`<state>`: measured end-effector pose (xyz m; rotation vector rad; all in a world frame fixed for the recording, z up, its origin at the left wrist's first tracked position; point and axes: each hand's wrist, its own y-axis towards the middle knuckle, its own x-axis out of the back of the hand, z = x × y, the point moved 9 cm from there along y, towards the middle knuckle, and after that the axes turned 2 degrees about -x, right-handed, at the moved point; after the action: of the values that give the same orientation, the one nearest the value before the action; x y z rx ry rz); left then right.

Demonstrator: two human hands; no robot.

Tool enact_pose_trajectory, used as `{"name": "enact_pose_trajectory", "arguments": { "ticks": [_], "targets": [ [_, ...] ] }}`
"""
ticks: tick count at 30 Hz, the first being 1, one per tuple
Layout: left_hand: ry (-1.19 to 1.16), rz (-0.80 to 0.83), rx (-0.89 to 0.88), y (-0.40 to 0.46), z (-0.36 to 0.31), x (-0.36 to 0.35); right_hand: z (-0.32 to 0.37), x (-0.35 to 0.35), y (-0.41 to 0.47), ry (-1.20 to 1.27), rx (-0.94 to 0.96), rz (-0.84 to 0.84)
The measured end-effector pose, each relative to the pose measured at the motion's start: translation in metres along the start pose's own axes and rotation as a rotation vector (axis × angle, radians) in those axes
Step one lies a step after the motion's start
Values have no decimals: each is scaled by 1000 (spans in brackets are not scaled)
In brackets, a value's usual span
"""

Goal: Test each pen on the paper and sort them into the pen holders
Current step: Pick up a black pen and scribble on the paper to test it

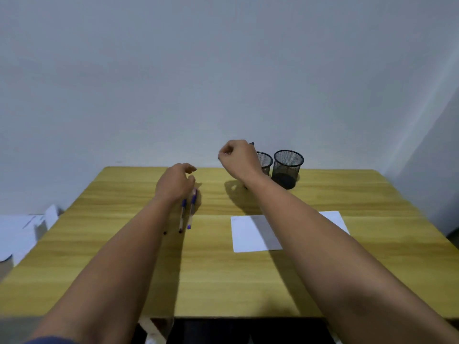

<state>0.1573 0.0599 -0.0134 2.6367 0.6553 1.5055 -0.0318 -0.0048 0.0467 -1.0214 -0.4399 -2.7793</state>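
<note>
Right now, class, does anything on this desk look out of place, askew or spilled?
Nothing stands out. The paper lies flat, both mesh pen holders stand upright, and the pens lie together under the left hand.

My right hand (237,157) covers part of the left pen holder (264,162), and I can't tell what it pinches. My left hand (175,181) hides the tops of the pens (190,214).

table (248,281): yellow wood grain | pen holders (288,167): black mesh | paper (250,234): white | pens (190,212): blue-accented
</note>
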Motion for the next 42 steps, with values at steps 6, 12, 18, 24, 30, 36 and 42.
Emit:
{"name": "enact_pose_trajectory", "arguments": {
  "ticks": [6, 12, 18, 24, 30, 36, 42],
  "targets": [
    [84, 94, 36, -19, 83, 12, 16, -112, -50, -98, 15, 429],
    [163, 133, -121, -21, 105, 5, 31, -168, -78, -312, 59, 499],
    [216, 86, -196, -28, 107, 13, 52, -179, -85, -449, 189, 458],
    [116, 59, -109, -45, 102, 38, 32, -134, -61, -159, 19, 394],
    [-170, 91, -167, -49, 18, 28, -26, -67, -58, 793, -373, 313],
    [-353, 155, -278, -61, -73, -1, -57, -19, -61, 850, -416, 108],
    [-445, 215, -242, -75, -115, -25, -74, 9, -62, 861, -365, 27]
  ]
}}
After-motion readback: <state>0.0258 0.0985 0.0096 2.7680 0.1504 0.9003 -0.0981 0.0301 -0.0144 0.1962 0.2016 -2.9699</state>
